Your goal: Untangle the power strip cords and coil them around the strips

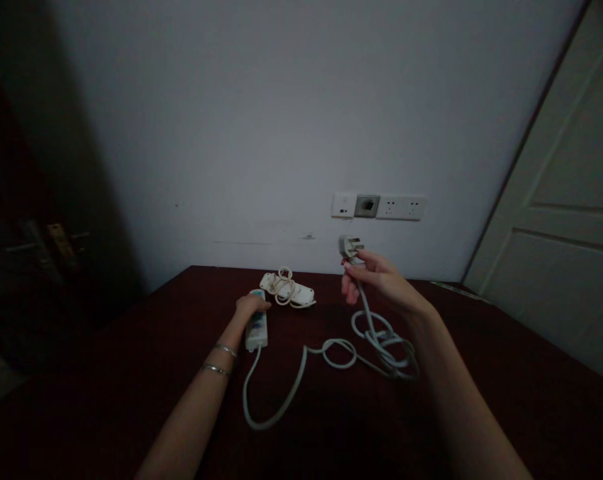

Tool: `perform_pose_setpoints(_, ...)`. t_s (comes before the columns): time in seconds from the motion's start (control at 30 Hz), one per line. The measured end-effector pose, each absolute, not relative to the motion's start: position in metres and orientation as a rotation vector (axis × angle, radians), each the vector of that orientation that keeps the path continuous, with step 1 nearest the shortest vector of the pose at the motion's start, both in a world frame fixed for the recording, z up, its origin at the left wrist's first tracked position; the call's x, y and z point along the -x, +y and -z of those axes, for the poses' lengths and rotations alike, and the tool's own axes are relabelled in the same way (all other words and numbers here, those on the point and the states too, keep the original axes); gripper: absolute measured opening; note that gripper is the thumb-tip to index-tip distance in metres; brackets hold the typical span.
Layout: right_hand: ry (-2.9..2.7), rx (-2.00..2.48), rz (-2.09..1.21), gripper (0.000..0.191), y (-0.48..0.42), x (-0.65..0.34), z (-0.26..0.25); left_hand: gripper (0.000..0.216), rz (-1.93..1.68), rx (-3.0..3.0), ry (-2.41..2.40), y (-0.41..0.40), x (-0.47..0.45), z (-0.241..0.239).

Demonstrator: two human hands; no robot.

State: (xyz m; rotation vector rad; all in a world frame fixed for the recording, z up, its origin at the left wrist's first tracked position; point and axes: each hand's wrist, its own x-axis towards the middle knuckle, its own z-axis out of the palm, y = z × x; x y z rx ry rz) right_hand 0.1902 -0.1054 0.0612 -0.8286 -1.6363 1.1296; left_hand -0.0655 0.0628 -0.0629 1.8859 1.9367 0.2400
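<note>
My right hand pinches a white three-pin plug in the air below the wall sockets, its metal pins pointing right. From the plug a pale cord drops to the table, lies in loose coils, then curves left to a white power strip. Over the strip's upper part lies my left hand, its fingers closed around it and partly hidden. Just right of that hand, a second white power strip rests on the table with its own cord looped about it.
The dark red table reaches back to a pale wall. A row of wall plates, including a double socket, sits above its back edge. A thin flat strip lies at the back right, near a white door. A dark door with handles stands left.
</note>
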Motion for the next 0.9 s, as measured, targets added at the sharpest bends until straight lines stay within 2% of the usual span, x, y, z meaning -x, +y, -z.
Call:
perform_pose_setpoints(0.2,-1.529,0.746,-1.056,0.027,-0.107,-0.182,-0.064,0.035,-0.065,-1.855,2.119,0.051,0.06,0.049)
perform_pose_setpoints(0.33,-1.398,0.71,-0.984,0.031,-0.107,-0.176,-0.068,0.047,-0.173,-2.016,2.016,0.031,0.045,0.019)
perform_pose_setpoints(0.43,-1.311,0.653,-0.946,0.03,-0.106,-0.172,-0.069,0.051,-0.346,-2.224,1.665,0.006,0.021,-0.008)
perform_pose_setpoints(0.53,-1.211,0.618,-0.903,0.027,-0.106,-0.171,-0.071,0.052,-0.516,-2.138,0.625,-0.027,-0.007,-0.024)
perform_pose_setpoints(0.6,-1.155,0.596,-0.868,0.026,-0.107,-0.172,-0.073,0.057,-0.521,-1.935,0.267,-0.047,-0.023,-0.027)
perform_pose_setpoints(0.7,-1.097,0.547,-0.835,0.027,-0.106,-0.177,-0.076,0.048,-0.562,-1.795,0.15,-0.065,-0.036,-0.024)
perform_pose_setpoints(0.9,-0.962,0.566,-0.728,0.035,-0.102,-0.191,-0.075,0.028,-0.571,-1.811,0.247,-0.067,-0.035,-0.025)
